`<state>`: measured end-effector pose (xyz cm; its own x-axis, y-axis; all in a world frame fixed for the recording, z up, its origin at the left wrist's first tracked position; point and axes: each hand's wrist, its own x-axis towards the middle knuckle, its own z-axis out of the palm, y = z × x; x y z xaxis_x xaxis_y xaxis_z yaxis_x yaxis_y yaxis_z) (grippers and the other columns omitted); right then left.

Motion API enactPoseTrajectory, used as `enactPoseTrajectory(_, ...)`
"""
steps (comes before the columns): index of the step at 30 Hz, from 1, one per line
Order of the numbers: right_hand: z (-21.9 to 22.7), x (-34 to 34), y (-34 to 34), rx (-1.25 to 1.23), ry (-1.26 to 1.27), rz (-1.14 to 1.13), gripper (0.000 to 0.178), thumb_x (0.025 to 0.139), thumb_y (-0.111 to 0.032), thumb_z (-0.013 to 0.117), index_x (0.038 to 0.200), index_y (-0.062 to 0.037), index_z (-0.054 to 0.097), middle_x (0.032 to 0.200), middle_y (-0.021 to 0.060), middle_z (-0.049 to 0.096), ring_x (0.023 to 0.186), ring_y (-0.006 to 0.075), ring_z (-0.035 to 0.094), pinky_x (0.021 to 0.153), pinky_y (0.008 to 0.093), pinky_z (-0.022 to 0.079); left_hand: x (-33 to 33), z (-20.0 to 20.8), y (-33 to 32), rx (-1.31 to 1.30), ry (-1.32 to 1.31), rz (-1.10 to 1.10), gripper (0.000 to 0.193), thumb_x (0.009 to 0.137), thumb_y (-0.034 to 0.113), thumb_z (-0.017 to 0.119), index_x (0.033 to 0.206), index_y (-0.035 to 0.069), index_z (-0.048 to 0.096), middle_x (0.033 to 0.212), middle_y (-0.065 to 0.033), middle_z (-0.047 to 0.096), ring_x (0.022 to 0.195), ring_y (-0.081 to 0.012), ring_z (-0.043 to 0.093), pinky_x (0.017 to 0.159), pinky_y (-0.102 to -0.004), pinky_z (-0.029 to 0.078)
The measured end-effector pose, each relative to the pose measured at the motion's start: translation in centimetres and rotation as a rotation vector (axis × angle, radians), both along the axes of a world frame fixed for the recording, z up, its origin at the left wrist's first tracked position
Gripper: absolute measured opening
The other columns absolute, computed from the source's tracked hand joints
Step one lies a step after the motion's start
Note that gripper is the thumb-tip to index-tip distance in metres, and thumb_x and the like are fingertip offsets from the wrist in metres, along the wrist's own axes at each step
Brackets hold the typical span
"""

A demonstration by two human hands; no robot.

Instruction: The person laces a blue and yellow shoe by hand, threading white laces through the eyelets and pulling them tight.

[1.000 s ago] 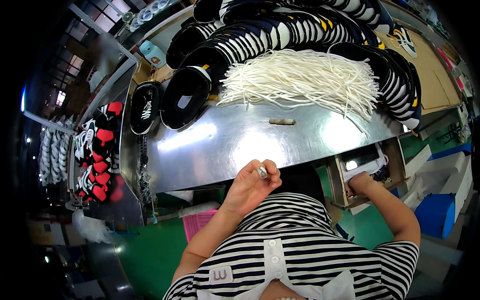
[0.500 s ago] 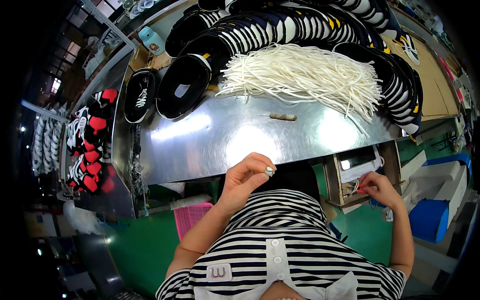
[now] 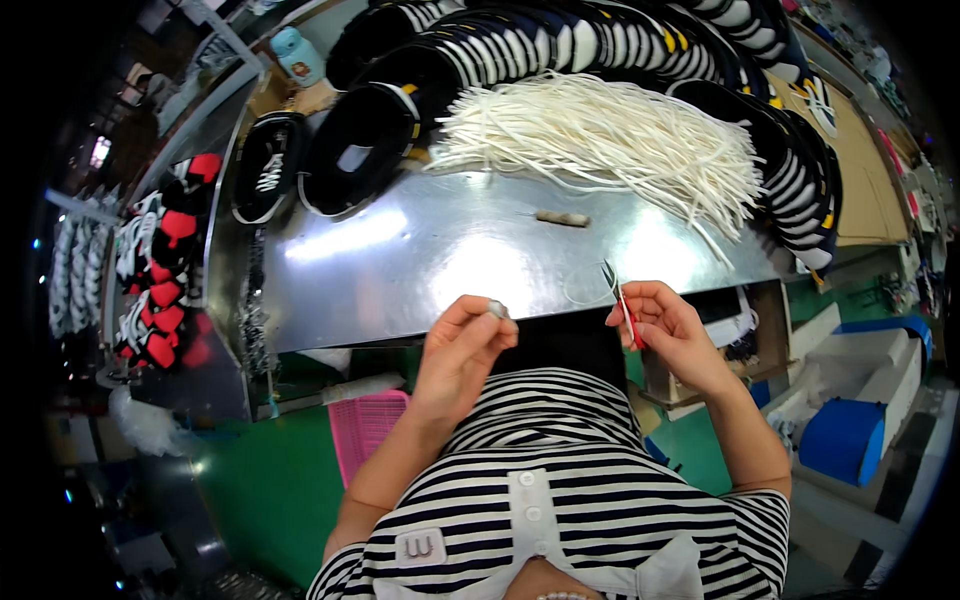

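"What's in the right hand [image 3: 675,335]?"
"Scissors [image 3: 629,322]: red handles, 2 slim dark blades parted in a narrow V. I have them at the front edge of the table [image 3: 385,275], tips pointing away from the wearer. The grip is curled closed around the handles."

"And the left hand [image 3: 452,352]?"
"That grip is pinched nearly closed, thumb to fingertips, on 1 small pale piece [image 3: 497,309]. From my end it's too small to tell the material."

"How do the surfaces look?"
"The table is smooth, shiny metal, bright with glare. I see 1 short brownish rod [image 3: 562,217] lying on it, mottled and blunt-ended. Behind that, white laces [image 3: 600,150] lie heaped in long, slender, tangled strands. Beyond them, shoes [image 3: 590,45] nest in curved rows, black and white with yellow touches."
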<state>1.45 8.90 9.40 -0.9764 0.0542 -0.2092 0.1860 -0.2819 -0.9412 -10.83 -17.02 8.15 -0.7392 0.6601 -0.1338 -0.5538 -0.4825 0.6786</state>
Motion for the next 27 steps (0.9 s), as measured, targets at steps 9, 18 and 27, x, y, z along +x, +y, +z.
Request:
enactPoseTrajectory(9, -2.2, 9.7, 10.1, 1.274, -0.321, 0.246, 0.025, 0.076, 0.013, 0.054, 0.098, 0.0013, 0.052, 0.104, 0.0199, 0.062, 0.098, 0.0408, 0.061, 0.083, 0.0424, 0.05, -0.2, -2.2, 0.2, -0.106, -0.026, -0.052, 0.009, 0.098, 0.009, 0.058, 0.106, 0.006, 0.062, 0.096, -0.0041, 0.065, 0.089, -0.0139, 0.06, 0.085, -0.0284, 0.048)
enactPoseTrajectory(18, -6.6, 10.7, 13.0, 1.785, -0.556, 0.656, 0.018, 0.079, -0.002, 0.065, 0.097, -0.0017, 0.065, 0.09, 0.0165, 0.071, 0.089, 0.0335, 0.07, 0.075, 0.0421, 0.058, -0.2, -0.7, 1.0, -0.269, 0.09, -0.105, 0.01, 0.098, 0.012, 0.059, 0.103, 0.004, 0.063, 0.093, -0.0048, 0.067, 0.086, -0.0115, 0.06, 0.084, -0.0265, 0.048)
enactPoseTrajectory(27, -3.1, 7.8, 13.8, 0.921, -0.596, 0.496, 0.017, 0.091, 0.004, 0.051, 0.106, 0.0007, 0.059, 0.093, 0.0107, 0.07, 0.079, 0.0173, 0.068, 0.072, 0.0348, 0.054, 0.3, -1.6, -0.2, -0.332, 0.032, -0.071, 0.009, 0.098, 0.01, 0.058, 0.105, 0.004, 0.06, 0.094, -0.0064, 0.064, 0.088, -0.0143, 0.06, 0.084, -0.0287, 0.048)
